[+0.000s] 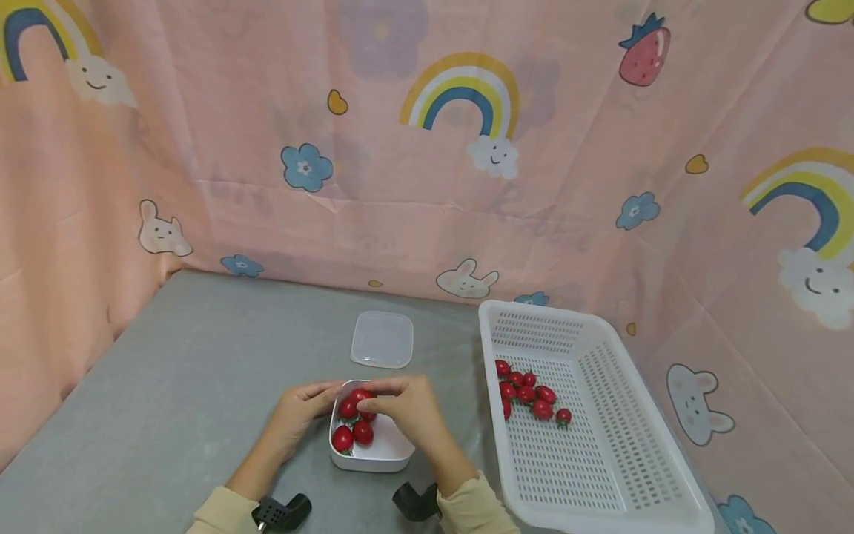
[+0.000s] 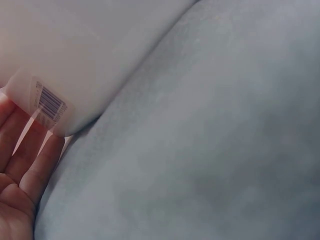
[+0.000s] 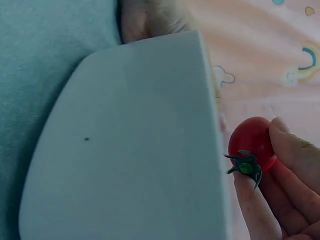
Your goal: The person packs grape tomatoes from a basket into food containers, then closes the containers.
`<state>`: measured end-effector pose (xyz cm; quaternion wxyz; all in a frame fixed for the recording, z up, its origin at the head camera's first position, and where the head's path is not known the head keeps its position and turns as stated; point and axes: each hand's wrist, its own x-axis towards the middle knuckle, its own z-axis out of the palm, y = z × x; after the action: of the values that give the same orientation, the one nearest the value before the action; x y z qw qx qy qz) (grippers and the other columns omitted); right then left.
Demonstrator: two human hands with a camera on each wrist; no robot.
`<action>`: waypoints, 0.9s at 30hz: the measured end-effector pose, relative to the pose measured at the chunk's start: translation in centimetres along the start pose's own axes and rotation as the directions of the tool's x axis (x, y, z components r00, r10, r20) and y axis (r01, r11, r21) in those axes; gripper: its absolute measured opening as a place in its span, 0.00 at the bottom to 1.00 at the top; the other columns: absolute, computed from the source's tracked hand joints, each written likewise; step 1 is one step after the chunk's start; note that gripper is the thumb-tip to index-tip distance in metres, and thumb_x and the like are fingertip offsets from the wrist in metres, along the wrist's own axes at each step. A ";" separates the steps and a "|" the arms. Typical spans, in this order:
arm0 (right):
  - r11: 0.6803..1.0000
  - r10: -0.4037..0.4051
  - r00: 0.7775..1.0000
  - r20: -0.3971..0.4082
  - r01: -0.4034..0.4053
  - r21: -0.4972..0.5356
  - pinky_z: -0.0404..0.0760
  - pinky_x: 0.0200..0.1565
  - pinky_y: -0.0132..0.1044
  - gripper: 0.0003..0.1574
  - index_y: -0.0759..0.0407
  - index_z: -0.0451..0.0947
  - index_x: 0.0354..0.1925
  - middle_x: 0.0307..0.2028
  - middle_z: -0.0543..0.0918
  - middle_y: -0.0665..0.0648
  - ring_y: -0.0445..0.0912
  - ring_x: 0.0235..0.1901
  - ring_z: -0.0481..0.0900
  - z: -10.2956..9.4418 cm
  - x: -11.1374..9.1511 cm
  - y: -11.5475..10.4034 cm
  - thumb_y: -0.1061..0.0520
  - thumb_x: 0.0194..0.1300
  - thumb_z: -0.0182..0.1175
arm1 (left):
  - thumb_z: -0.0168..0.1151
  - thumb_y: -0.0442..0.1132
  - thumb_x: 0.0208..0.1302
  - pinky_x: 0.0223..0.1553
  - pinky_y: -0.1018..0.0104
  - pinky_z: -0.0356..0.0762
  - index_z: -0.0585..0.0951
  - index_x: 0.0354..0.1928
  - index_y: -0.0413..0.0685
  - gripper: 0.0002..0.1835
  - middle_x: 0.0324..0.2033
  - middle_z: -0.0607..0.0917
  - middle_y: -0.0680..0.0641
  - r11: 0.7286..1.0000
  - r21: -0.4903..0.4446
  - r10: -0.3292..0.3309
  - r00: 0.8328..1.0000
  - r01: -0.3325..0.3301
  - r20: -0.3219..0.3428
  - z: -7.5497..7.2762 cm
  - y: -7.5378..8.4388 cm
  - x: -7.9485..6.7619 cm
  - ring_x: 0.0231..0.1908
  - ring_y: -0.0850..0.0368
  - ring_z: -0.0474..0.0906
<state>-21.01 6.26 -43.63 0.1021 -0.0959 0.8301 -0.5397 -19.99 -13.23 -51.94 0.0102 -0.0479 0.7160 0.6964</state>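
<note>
A white plastic box (image 1: 371,464) stands on the grey table, several red cherry tomatoes (image 1: 363,433) lying inside along its left part. My left hand (image 1: 299,417) touches the box at its back left corner; in the left wrist view its fingers (image 2: 37,165) lie fairly straight against the wall beside a barcode label (image 2: 50,104). Over the back of the box, my right hand (image 1: 415,417) pinches a cherry tomato (image 3: 251,142) between thumb and fingers. Its green stem end faces the box wall in the right wrist view.
Behind the box lies a translucent lid (image 1: 382,340). To the right stands a large white perforated basket (image 1: 600,475), with several more tomatoes (image 1: 543,409) in its left part. A pink patterned curtain (image 1: 373,230) hangs behind the table.
</note>
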 end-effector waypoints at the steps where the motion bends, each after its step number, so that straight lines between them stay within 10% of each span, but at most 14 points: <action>1: 1.000 -0.001 1.000 0.002 0.001 -0.005 0.77 0.42 0.35 0.14 0.57 0.90 0.39 0.37 0.91 0.57 0.42 0.38 0.85 0.2 0.0 0.1 0.56 0.51 0.77 | 0.64 0.41 0.67 0.44 0.73 0.81 0.85 0.50 0.33 0.17 0.44 0.90 0.46 1.000 0.000 0.002 1.000 -0.002 -0.002 0.0 0.0 0.0 0.40 0.68 0.85; 27: 0.990 -0.103 0.995 0.005 0.103 -0.096 0.79 0.39 0.26 0.15 0.62 0.90 0.35 0.35 0.91 0.59 0.43 0.38 0.85 2.8 0.5 2.0 0.62 0.44 0.79 | 0.64 0.39 0.67 0.46 0.73 0.80 0.83 0.51 0.30 0.18 0.44 0.90 0.46 0.999 -0.034 0.012 1.000 -0.012 0.013 -0.1 -0.3 0.2 0.39 0.68 0.85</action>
<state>-20.83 4.50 -46.55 0.0696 -0.1434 0.8489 -0.5039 -20.18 -13.33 -52.29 0.0098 -0.0392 0.7044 0.7086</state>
